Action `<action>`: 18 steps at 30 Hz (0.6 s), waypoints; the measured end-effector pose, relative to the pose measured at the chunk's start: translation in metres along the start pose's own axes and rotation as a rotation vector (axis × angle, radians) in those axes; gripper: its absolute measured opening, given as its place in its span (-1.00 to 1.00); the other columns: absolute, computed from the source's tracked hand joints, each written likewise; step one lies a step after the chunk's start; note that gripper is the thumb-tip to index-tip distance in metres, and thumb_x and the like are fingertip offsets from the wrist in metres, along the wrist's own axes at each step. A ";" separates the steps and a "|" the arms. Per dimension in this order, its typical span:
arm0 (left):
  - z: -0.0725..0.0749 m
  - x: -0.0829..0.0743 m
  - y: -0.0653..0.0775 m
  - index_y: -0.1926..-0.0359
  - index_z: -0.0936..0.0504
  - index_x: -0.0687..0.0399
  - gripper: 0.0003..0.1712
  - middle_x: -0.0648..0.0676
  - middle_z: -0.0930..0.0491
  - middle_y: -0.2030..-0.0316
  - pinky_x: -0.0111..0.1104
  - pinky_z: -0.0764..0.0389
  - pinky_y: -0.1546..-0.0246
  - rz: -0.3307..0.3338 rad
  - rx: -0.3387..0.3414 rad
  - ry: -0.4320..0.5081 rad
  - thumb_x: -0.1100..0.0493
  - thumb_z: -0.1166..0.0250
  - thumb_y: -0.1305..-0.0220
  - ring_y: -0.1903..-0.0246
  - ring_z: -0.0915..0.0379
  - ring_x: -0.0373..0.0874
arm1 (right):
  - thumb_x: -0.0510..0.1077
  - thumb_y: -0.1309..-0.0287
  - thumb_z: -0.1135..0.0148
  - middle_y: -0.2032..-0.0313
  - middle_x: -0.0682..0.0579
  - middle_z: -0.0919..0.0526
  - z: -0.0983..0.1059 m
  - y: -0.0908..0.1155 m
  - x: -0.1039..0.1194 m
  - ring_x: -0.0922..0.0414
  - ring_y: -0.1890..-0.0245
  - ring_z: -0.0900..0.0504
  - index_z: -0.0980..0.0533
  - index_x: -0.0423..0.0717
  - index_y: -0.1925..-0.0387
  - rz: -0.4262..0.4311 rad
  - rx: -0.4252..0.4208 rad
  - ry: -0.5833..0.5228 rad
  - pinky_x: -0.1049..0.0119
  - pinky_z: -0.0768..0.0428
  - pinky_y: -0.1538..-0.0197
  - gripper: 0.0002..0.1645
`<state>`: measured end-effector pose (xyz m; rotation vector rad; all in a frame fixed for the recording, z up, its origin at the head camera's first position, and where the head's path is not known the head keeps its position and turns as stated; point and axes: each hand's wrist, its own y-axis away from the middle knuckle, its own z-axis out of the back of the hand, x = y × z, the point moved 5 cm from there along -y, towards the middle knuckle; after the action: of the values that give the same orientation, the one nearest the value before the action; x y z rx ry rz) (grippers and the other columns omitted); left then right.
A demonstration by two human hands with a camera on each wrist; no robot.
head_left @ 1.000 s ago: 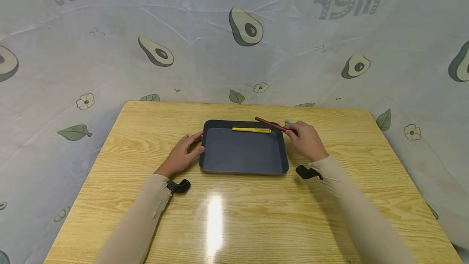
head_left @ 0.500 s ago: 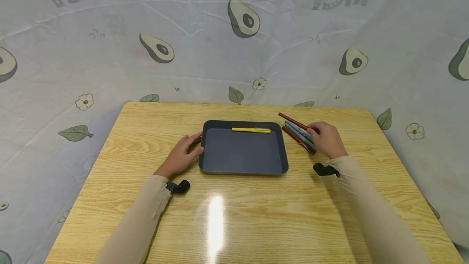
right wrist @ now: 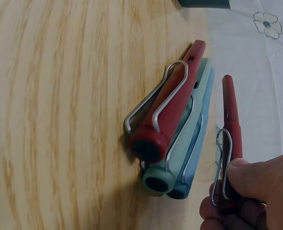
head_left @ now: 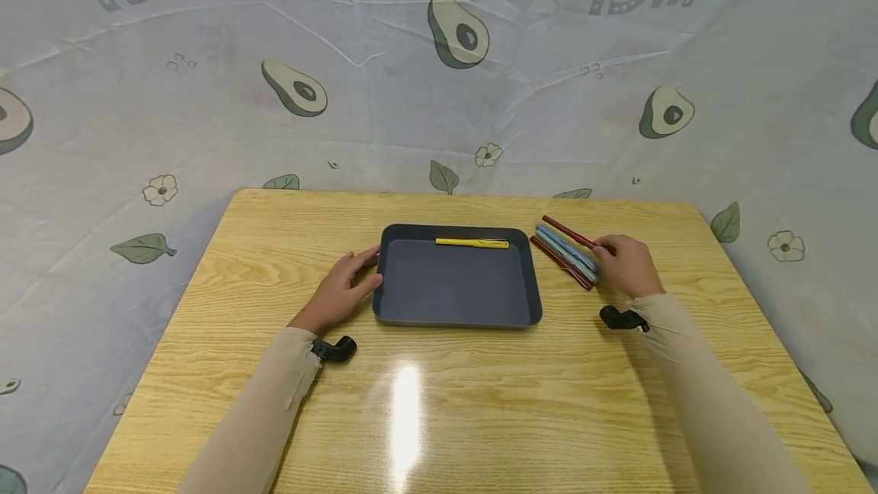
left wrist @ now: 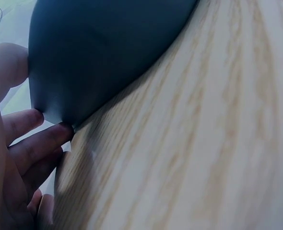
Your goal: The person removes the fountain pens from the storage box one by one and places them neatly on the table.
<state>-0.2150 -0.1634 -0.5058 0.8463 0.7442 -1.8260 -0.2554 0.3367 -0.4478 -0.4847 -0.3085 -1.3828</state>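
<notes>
My right hand [head_left: 627, 264] pinches a dark red pen [right wrist: 232, 129] with a wire clip near its cap end, thumb on top. Just left of it, side by side on the table, lie another red pen [right wrist: 168, 112], a mint green pen [right wrist: 182, 143] and a blue pen [right wrist: 197, 139], cap ends toward me. My left hand [head_left: 339, 290] rests at the left side of a dark grey tray [head_left: 453, 288], its fingertips touching the outer wall in the left wrist view. Inside the tray, along its far side, lies a yellow pen [head_left: 472, 243].
All of this is on a light wooden table [head_left: 439, 402] with rounded far corners. Behind its far edge hangs a pale cloth [head_left: 384, 97] printed with avocados and leaves. A camera is strapped to each wrist.
My right hand has carried the red pen from over the tray's far right corner rightward, beside the other pens, which are now uncovered. The left hand, tray and yellow pen stay put.
</notes>
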 end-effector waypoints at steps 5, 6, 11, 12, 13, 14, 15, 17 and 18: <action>0.001 -0.003 0.000 -0.62 -0.19 0.03 -0.25 0.13 -0.43 -0.43 -0.02 0.22 -0.64 -0.005 0.008 0.014 -0.08 -0.18 -0.57 -0.55 -0.06 0.12 | -0.18 -0.56 -0.09 0.01 -0.45 -0.66 -0.003 -0.001 -0.006 -0.31 0.08 -0.65 -0.61 -0.45 -0.09 -0.027 0.033 0.012 -0.21 -0.63 0.10 -0.61; 0.002 -0.003 -0.001 -0.62 -0.19 0.03 -0.25 0.13 -0.43 -0.43 -0.02 0.22 -0.64 -0.004 0.010 0.017 -0.08 -0.18 -0.58 -0.55 -0.06 0.12 | -0.19 -0.55 -0.09 0.02 -0.44 -0.67 -0.003 -0.001 -0.006 -0.30 0.08 -0.66 -0.61 -0.45 -0.09 -0.033 0.040 0.015 -0.20 -0.63 0.10 -0.62; 0.004 -0.004 -0.001 -0.61 -0.20 0.04 -0.25 0.14 -0.43 -0.43 -0.02 0.23 -0.64 -0.001 0.013 0.028 -0.06 -0.19 -0.57 -0.55 -0.07 0.12 | -0.23 -0.52 -0.13 0.04 -0.43 -0.68 -0.003 -0.001 -0.007 -0.32 0.06 -0.64 -0.64 -0.44 -0.04 -0.062 0.067 0.024 -0.23 -0.61 0.08 -0.67; 0.004 -0.004 -0.001 -0.61 -0.20 0.04 -0.25 0.14 -0.43 -0.43 -0.02 0.23 -0.64 -0.001 0.014 0.029 -0.06 -0.19 -0.57 -0.55 -0.07 0.12 | -0.23 -0.52 -0.14 0.04 -0.43 -0.68 -0.003 -0.001 -0.007 -0.33 0.05 -0.63 -0.65 -0.44 -0.03 -0.066 0.069 0.024 -0.24 -0.61 0.07 -0.67; 0.004 -0.004 -0.001 -0.61 -0.20 0.05 -0.26 0.15 -0.43 -0.43 0.00 0.23 -0.63 -0.004 0.014 0.028 -0.06 -0.19 -0.57 -0.55 -0.07 0.13 | -0.23 -0.51 -0.15 0.04 -0.43 -0.68 -0.003 -0.001 -0.008 -0.34 0.04 -0.62 -0.66 -0.44 -0.02 -0.069 0.069 0.025 -0.25 -0.60 0.06 -0.68; 0.004 -0.005 -0.002 -0.61 -0.19 0.05 -0.26 0.16 -0.43 -0.43 0.01 0.22 -0.63 -0.005 0.014 0.027 -0.06 -0.18 -0.57 -0.55 -0.06 0.14 | -0.24 -0.51 -0.16 0.04 -0.43 -0.68 -0.003 -0.002 -0.008 -0.35 0.03 -0.61 -0.67 -0.44 -0.02 -0.072 0.068 0.025 -0.26 -0.59 0.04 -0.68; 0.004 -0.005 -0.002 -0.61 -0.19 0.05 -0.26 0.16 -0.43 -0.43 0.01 0.22 -0.63 -0.003 0.014 0.025 -0.06 -0.18 -0.58 -0.55 -0.06 0.14 | -0.24 -0.51 -0.16 0.04 -0.43 -0.67 -0.003 -0.002 -0.008 -0.35 0.02 -0.60 -0.67 -0.43 -0.02 -0.076 0.068 0.024 -0.27 -0.58 0.02 -0.68; 0.004 -0.006 -0.002 -0.61 -0.20 0.05 -0.26 0.16 -0.44 -0.42 0.00 0.22 -0.63 0.003 0.015 0.024 -0.05 -0.19 -0.57 -0.55 -0.06 0.14 | -0.23 -0.52 -0.15 0.03 -0.43 -0.65 -0.003 -0.003 -0.010 -0.36 -0.01 -0.57 -0.67 -0.44 -0.04 -0.083 0.079 0.024 -0.30 -0.57 -0.01 -0.67; 0.004 -0.006 -0.002 -0.61 -0.19 0.05 -0.26 0.16 -0.44 -0.42 0.00 0.22 -0.63 0.005 0.015 0.020 -0.06 -0.18 -0.58 -0.55 -0.06 0.14 | -0.23 -0.53 -0.13 0.02 -0.43 -0.65 -0.004 -0.003 -0.010 -0.37 -0.03 -0.56 -0.66 -0.44 -0.06 -0.084 0.088 0.024 -0.32 -0.56 -0.03 -0.66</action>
<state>-0.2156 -0.1627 -0.4980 0.8766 0.7413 -1.8233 -0.2608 0.3428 -0.4557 -0.3862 -0.3719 -1.4497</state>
